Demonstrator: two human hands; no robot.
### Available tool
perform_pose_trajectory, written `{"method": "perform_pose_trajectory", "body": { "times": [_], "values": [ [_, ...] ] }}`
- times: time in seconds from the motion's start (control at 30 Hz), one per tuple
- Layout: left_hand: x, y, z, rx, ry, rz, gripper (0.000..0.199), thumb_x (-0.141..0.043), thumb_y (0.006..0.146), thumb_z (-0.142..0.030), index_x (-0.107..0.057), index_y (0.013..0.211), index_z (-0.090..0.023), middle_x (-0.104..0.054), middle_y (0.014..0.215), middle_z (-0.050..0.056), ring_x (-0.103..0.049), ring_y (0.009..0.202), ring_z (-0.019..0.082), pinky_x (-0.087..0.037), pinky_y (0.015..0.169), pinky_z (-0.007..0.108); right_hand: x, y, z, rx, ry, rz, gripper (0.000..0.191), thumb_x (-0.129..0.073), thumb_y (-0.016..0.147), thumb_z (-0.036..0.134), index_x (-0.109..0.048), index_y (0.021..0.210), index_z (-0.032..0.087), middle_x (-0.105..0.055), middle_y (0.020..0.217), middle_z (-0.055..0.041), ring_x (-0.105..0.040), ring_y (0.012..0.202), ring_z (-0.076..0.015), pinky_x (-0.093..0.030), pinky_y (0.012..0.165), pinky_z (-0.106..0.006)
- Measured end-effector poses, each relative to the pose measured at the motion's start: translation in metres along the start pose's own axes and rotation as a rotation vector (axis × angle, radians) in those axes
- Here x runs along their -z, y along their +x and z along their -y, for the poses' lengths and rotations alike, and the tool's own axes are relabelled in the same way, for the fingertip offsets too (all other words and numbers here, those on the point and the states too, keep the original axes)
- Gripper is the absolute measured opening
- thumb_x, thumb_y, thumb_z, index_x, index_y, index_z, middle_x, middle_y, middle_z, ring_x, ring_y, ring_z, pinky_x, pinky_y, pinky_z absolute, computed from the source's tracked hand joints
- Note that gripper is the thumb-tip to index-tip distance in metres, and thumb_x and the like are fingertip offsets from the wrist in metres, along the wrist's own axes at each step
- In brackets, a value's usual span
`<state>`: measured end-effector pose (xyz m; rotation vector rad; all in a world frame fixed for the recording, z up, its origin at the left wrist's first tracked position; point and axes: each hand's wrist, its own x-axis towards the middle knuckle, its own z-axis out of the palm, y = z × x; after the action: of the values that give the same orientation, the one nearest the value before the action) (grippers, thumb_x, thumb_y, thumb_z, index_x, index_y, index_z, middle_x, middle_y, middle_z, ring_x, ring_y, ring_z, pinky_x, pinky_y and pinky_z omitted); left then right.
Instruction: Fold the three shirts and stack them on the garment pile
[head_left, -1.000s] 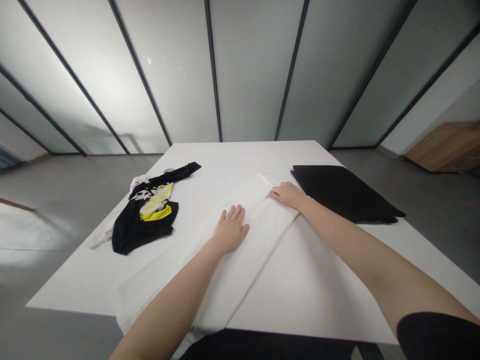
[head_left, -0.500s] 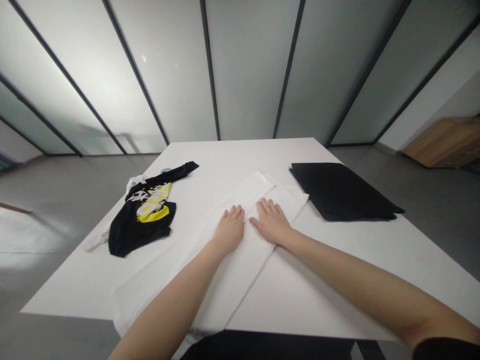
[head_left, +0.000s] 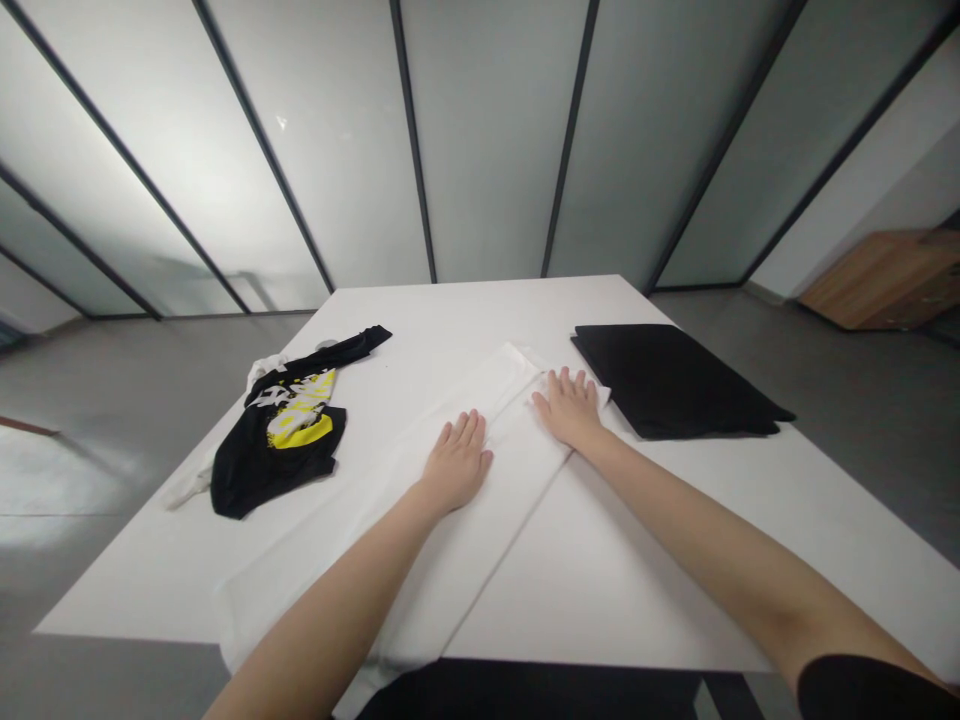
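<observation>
A white garment (head_left: 442,560), partly folded, lies slantwise over the white table (head_left: 660,580), with its near end hanging past the front edge. Its exact kind I cannot tell. My left hand (head_left: 457,462) rests flat on the middle of the cloth, fingers stretched out. Farther up and to the right, my right hand (head_left: 570,408) presses flat with spread fingers near the cloth's far right corner. Neither hand grips anything. My left forearm hides part of the near left side of the cloth.
On the left lies a crumpled black shirt (head_left: 289,425) with a yellow and white print, and white cloth (head_left: 187,487) under it. A folded black cloth (head_left: 675,380) lies at the right. Frosted glass panels (head_left: 487,130) stand behind the table; a wooden cabinet (head_left: 881,280) is at far right.
My right hand has slid away from my left hand, toward the far right corner of the white garment. The left hand stays at about the same spot. The view has shifted slightly.
</observation>
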<state>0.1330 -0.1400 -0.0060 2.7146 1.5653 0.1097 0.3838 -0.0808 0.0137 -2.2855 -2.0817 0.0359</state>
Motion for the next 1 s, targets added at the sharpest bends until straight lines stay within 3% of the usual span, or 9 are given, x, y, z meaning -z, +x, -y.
{"method": "perform_pose_trajectory", "body": {
  "times": [0.2, 0.4, 0.57, 0.73, 0.9, 1.0],
  "values": [
    [-0.002, 0.001, 0.001, -0.008, 0.032, 0.012, 0.065, -0.029, 0.113, -0.038, -0.031, 0.171, -0.009, -0.029, 0.178, 0.018, -0.026, 0.167, 0.031, -0.029, 0.134, 0.052, -0.012, -0.047, 0.046, 0.013, 0.059, 0.048, 0.083, -0.031, 0.111, 0.061, -0.018, 0.176, 0.01, -0.02, 0.177, -0.0329, -0.018, 0.162, -0.0557, -0.014, 0.125, -0.074],
    [0.001, 0.003, -0.003, 0.016, 0.031, 0.046, 0.065, -0.028, 0.113, -0.038, -0.031, 0.171, -0.008, -0.028, 0.178, 0.019, -0.024, 0.167, 0.031, -0.028, 0.134, 0.052, -0.015, -0.05, 0.052, 0.077, 0.079, 0.05, 0.076, -0.032, 0.111, 0.063, -0.023, 0.177, 0.026, -0.021, 0.179, -0.0264, -0.019, 0.163, -0.0543, -0.011, 0.124, -0.076],
    [0.006, 0.013, -0.009, 0.086, 0.008, 0.078, 0.067, -0.027, 0.112, -0.037, -0.03, 0.172, -0.007, -0.027, 0.179, 0.019, -0.023, 0.167, 0.031, -0.026, 0.134, 0.052, -0.011, -0.027, 0.049, 0.131, 0.072, 0.071, 0.073, -0.033, 0.111, 0.064, -0.031, 0.174, 0.029, -0.02, 0.181, -0.0223, -0.018, 0.164, -0.0531, -0.012, 0.124, -0.076],
    [0.005, 0.041, -0.012, 0.213, -0.022, 0.072, 0.07, -0.026, 0.111, -0.038, -0.029, 0.172, -0.003, -0.025, 0.179, 0.02, -0.022, 0.168, 0.032, -0.024, 0.135, 0.052, -0.005, 0.018, 0.043, 0.251, 0.051, 0.067, 0.069, -0.033, 0.111, 0.062, -0.033, 0.174, 0.034, -0.023, 0.181, -0.0172, -0.022, 0.164, -0.05, -0.016, 0.125, -0.074],
    [0.005, 0.075, -0.011, 0.332, -0.033, 0.017, 0.069, -0.026, 0.11, -0.037, -0.032, 0.172, -0.007, -0.029, 0.179, 0.019, -0.024, 0.167, 0.032, -0.024, 0.134, 0.052, 0.001, 0.069, 0.035, 0.375, 0.062, 0.02, 0.062, -0.031, 0.113, 0.049, -0.043, 0.17, 0.027, -0.031, 0.179, -0.0176, -0.027, 0.164, -0.0439, -0.023, 0.129, -0.064],
    [0.005, 0.093, -0.009, 0.369, -0.033, -0.002, 0.07, -0.026, 0.11, -0.036, -0.032, 0.171, -0.003, -0.029, 0.178, 0.02, -0.024, 0.167, 0.032, -0.024, 0.135, 0.051, 0.005, 0.084, 0.04, 0.398, 0.075, -0.061, 0.057, -0.033, 0.113, 0.039, -0.053, 0.163, 0.021, -0.033, 0.178, -0.0171, -0.029, 0.164, -0.0394, -0.022, 0.13, -0.06]
  ]
}}
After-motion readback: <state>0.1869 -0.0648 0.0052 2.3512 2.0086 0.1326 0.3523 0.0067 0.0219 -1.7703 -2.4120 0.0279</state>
